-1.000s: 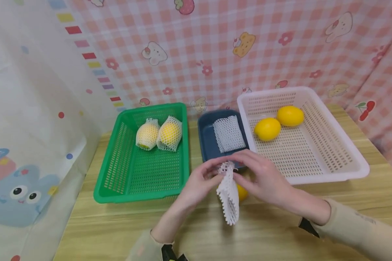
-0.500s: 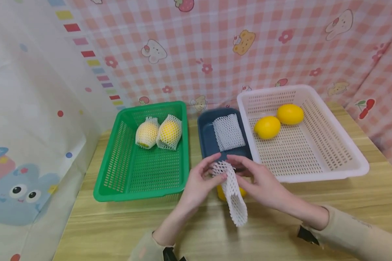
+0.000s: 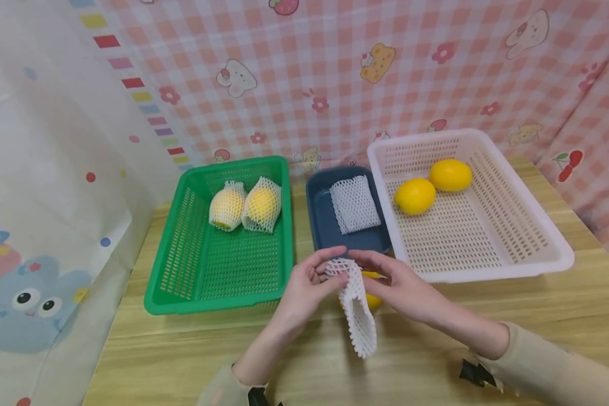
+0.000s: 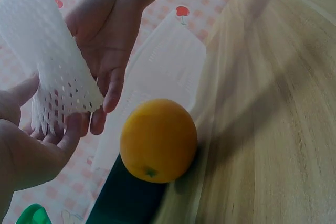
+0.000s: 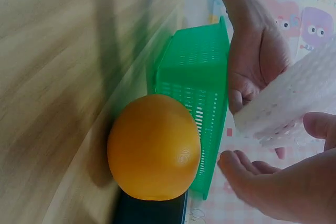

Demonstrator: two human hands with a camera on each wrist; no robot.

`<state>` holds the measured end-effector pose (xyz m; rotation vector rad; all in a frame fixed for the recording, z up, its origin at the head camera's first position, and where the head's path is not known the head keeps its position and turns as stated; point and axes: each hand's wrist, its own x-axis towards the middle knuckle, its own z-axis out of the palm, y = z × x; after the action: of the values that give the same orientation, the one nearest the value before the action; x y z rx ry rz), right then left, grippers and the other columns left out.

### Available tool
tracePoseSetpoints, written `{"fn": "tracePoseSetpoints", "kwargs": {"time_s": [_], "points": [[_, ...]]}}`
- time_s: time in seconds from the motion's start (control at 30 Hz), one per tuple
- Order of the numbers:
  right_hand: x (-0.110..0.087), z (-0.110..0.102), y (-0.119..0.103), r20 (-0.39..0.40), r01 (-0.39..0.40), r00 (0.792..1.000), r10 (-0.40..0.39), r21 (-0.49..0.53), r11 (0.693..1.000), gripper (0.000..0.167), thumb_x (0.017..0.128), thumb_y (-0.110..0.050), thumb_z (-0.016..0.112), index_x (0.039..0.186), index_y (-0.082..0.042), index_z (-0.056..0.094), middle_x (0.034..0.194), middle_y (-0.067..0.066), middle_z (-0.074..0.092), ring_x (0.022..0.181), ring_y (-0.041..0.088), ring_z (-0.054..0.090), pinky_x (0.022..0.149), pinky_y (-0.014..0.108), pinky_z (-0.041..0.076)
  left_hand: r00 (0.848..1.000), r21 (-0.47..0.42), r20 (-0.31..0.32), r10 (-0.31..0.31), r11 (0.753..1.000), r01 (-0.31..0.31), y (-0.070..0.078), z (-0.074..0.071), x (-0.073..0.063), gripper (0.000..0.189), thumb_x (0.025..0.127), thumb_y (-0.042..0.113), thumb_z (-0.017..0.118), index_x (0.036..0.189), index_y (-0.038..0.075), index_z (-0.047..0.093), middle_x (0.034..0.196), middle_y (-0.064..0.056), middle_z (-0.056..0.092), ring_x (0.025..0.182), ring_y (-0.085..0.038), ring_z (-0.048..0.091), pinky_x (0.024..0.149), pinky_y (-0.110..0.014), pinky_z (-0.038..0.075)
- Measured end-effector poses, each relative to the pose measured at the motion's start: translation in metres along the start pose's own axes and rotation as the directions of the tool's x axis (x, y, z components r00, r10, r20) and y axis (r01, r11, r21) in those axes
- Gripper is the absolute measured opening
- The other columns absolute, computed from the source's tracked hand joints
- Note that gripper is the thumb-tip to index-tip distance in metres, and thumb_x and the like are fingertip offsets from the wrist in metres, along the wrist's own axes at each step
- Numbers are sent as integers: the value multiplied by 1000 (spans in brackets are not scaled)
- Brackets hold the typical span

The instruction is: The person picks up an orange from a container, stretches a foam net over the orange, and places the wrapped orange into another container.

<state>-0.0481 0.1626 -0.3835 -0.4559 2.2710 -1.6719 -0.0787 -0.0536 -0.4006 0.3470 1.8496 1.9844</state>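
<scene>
My left hand [image 3: 304, 293] pinches a white foam fruit net [image 3: 357, 316] near its upper end; the sleeve's other end hangs down, its mouth loosely spread. My right hand [image 3: 411, 293] is on the other side of the net, with the thumb at its edge. In the right wrist view, that hand's fingers [image 5: 247, 166] are apart from the mesh. Beneath the hands a yellow fruit [image 3: 374, 301] sits on the table, partly hidden by the net in the head view. Both wrist views show it more fully, and there the fruit [image 4: 157, 142] looks orange.
On the left, a green basket [image 3: 154, 301] contains two yellow fruits [image 3: 262, 206] in foam nets. A dark blue tray [image 3: 317, 220] with flat foam netting [image 3: 355, 204] stands in the middle. The white basket [image 3: 538, 270] at right holds two bare lemon-shaped fruits [image 3: 450, 175]. Behind hangs a checked cloth [image 3: 294, 67].
The net's hanging end has swung right and then back a little left. The fingertips of both hands have spread slightly apart, and the right fingers have eased off the net's top.
</scene>
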Motion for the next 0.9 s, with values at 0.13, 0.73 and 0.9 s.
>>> {"fn": "tracePoseSetpoints", "kwargs": {"time_s": [0.13,0.73,0.9], "points": [[0,1,2,52,-33,998,29,83,996,59,109,-26,58,157,3,40,161,24,48,141,41,55,111,31,55,999,-15,32,15,1000,-15,0,-1,-2,52,96,-5,66,147,-2,54,130,-34,68,94,-1,72,82,-16,60],[-9,10,2,-171,69,984,-56,70,995,43,102,-10,66,143,-2,58,107,12,65,86,7,66,75,21,59,999,54,1,-52,997,52,-9,-10,-4,46,98,-4,62,143,-6,58,134,-34,67,94,3,72,82,-16,60],[-10,13,2,-231,69,972,-41,113,991,40,103,-9,65,141,0,58,105,8,63,85,7,65,75,19,58,998,92,-1,-68,993,68,-11,-10,-5,42,98,0,65,139,-6,62,131,-32,70,92,2,72,80,-16,60]]}}
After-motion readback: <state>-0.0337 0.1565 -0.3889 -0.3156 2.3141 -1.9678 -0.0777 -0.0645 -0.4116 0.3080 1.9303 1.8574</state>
